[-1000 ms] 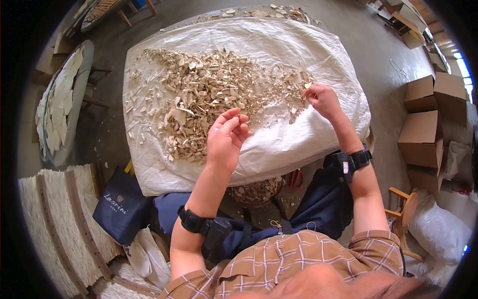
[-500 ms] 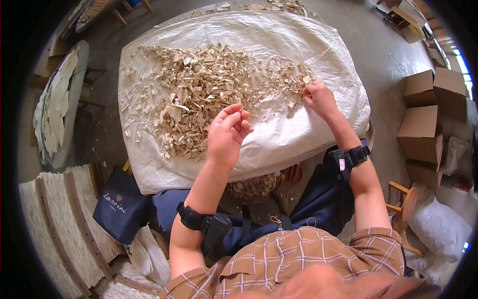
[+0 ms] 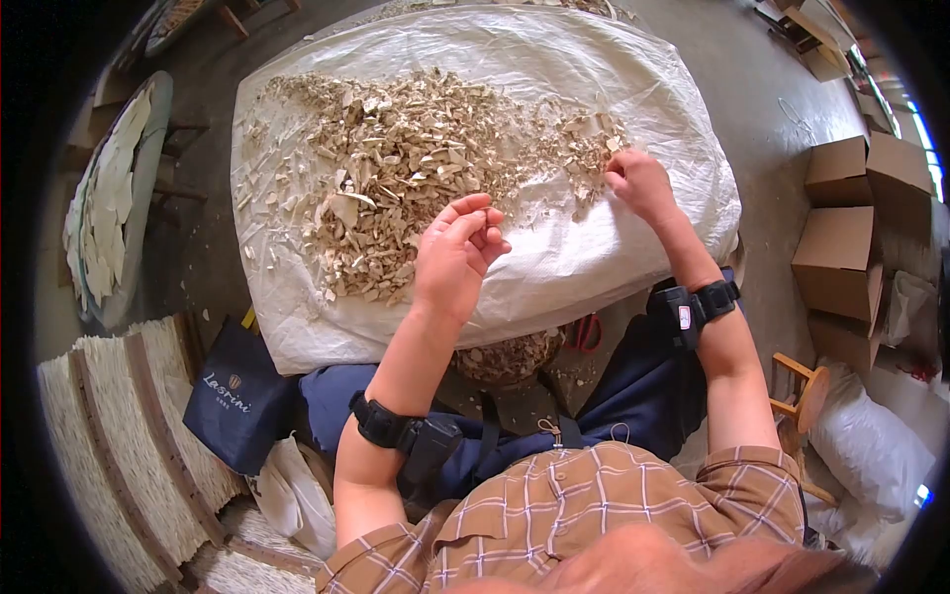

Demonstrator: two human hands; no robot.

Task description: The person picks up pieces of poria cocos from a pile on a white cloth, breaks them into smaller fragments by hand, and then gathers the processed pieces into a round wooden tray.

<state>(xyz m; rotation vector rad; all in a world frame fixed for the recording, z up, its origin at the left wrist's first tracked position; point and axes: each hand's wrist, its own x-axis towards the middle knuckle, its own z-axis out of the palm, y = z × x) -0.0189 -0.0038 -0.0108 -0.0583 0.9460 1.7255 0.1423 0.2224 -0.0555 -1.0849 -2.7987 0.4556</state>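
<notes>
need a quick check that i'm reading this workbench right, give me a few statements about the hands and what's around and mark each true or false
1. The right hand is at the chips on the cloth. True.
2. The left hand lies flat, fingers spread. False: the left hand has bent fingers, with the thumb close to them.
3. The blue bag has pale lettering. True.
4. The boxes stand on the person's left. False: the boxes are on the right.
5. A white sack lies beside the stool. True.
</notes>
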